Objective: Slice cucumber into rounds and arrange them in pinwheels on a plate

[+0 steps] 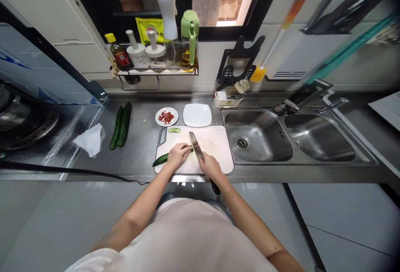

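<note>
On the white cutting board (215,138) lies a dark green cucumber (161,160), its tail pointing left. My left hand (178,154) is closed over its right part, fingers pressed on top. My right hand (211,165) grips a kitchen knife (196,145) by its black handle. The blade points away from me, right beside the cucumber's cut end near my left fingertips. A few cucumber slices (174,130) sit in a short row at the board's upper left. Part of the cucumber is hidden under my left hand.
Two whole cucumbers (120,126) and a crumpled white tissue (91,139) lie left. Behind the board stand a plate of chopped red pieces (166,117) and a white square plate (197,115). A double sink (259,134) is right. A seasoning rack (159,72) hangs above.
</note>
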### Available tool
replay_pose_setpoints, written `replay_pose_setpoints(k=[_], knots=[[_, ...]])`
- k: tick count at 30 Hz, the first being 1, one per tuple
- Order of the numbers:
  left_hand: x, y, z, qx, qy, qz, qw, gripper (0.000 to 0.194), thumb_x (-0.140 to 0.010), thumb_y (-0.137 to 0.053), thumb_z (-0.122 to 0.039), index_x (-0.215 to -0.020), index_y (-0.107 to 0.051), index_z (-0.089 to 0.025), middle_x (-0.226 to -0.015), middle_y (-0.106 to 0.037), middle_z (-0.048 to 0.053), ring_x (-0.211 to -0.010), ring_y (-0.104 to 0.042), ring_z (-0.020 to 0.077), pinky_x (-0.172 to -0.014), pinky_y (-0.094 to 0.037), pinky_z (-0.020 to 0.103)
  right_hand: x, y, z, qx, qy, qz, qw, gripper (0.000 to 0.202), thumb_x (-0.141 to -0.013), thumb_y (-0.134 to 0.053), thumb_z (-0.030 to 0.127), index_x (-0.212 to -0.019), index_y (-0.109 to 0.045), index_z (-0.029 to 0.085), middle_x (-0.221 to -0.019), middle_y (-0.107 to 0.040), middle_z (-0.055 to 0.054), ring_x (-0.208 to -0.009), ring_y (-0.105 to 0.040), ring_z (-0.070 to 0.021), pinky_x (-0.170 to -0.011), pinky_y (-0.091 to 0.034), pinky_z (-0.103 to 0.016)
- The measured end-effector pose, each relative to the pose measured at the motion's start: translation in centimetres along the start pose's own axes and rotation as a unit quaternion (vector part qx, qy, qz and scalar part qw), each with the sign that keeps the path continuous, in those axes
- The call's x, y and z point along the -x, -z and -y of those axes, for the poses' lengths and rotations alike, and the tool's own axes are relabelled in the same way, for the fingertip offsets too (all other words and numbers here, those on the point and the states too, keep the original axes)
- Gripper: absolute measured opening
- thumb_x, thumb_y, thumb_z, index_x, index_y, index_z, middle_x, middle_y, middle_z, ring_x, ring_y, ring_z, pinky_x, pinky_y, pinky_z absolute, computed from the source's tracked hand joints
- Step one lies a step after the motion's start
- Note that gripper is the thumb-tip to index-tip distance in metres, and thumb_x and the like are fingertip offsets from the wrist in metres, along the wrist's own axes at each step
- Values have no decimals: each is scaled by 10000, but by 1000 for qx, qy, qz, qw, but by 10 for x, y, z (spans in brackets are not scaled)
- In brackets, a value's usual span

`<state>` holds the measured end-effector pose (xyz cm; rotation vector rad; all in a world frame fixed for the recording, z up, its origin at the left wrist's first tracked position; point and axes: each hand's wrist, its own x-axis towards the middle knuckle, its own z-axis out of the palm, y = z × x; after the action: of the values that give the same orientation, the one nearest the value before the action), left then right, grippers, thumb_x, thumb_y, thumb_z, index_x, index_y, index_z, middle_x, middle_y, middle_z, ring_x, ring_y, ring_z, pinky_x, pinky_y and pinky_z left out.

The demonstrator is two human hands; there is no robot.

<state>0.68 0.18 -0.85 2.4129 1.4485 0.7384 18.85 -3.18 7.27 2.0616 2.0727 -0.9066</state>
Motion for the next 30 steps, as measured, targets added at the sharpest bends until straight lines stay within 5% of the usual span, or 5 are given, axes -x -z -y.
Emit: replay_pose_setpoints(k=[20,30], knots=[[0,-1,-1,-4,6,6,1000,260,-933,-508,-276,-1115,-694,-279,-1071,-655,49,-982,-567,175,-882,-486,319,-4,-10,4,16,-2,2,1000,278,-937,-356,220,-1111,-561,150,-1010,-685,-133,-934,-639,-222,-717,-390,-269],[-1,0,-1,13,5,2,1000,249,-940,-503,-291,-1094,-699,-279,-1079,-663,38,-993,-570,172,-895,-477,312,17,-9,-2,27,-10,44,999,248,-933,-370,197,-1083,-561,149,-1021,-687,-148,-934,-642,-225,-702,-366,-273]])
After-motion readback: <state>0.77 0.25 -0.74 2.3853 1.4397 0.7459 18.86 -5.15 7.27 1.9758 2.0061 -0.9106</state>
